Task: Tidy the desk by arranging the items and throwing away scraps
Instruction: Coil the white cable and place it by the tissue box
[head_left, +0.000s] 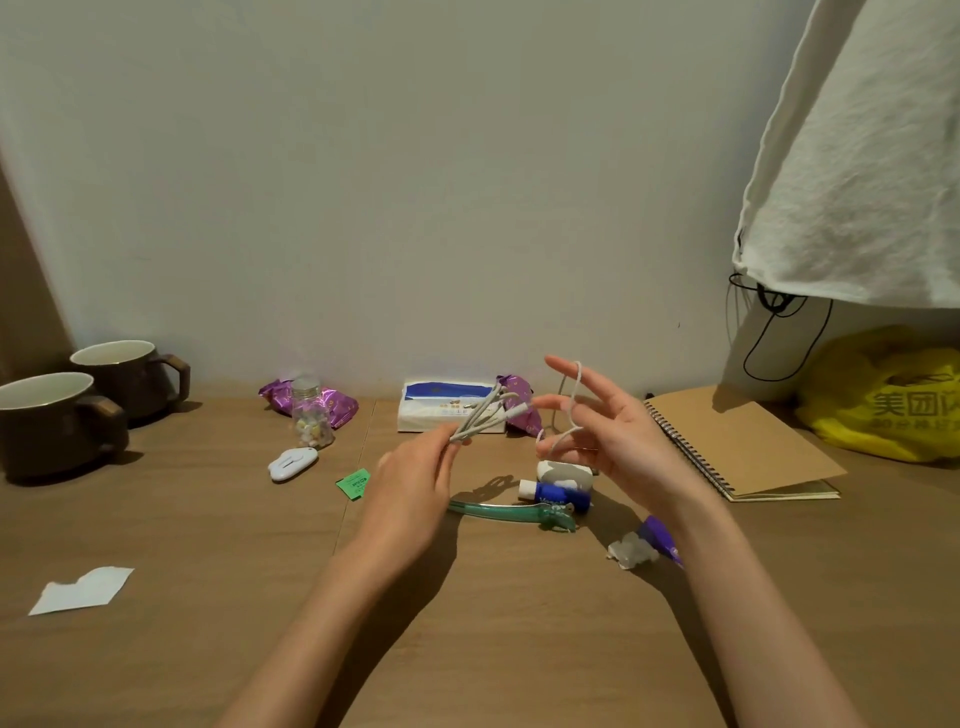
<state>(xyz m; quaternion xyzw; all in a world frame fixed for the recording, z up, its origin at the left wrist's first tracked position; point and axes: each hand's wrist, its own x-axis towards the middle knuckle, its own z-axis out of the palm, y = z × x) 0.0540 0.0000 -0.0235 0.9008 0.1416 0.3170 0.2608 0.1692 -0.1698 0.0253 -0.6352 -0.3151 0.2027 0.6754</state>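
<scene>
Desk (493, 623), wood top, set against a pale wall. Both hands are raised over the middle of it.

Left hand (415, 483): fingertips pinch a white charging cable (483, 415) where several strands are gathered. The plug ends fan up and right from the pinch, in front of the tissue pack (441, 408).

Right hand (608, 431): fingers spread and mostly straight. A loop of the same cable is draped round them, from near a raised fingertip down past the palm. Nothing is gripped.

Under the hands, on the desk:
- green hair clip (509, 512)
- blue tube (558, 496) with a white cap, touching a small white case (563, 472)
- crumpled clear wrapper (631, 551) beside a purple item (660, 538), which I cannot identify

Scraps: a green paper scrap (354, 482) at centre-left and a torn white paper (83, 590) at the near left.

Left back: two brown mugs (52, 421), close together. Mid back: a small glass jar (310, 415) in front of a purple snack packet (337, 402), with a white gadget (292, 464) nearer. Right: a spiral notebook (737, 447) and a yellow plastic bag (883, 405) beyond it.
</scene>
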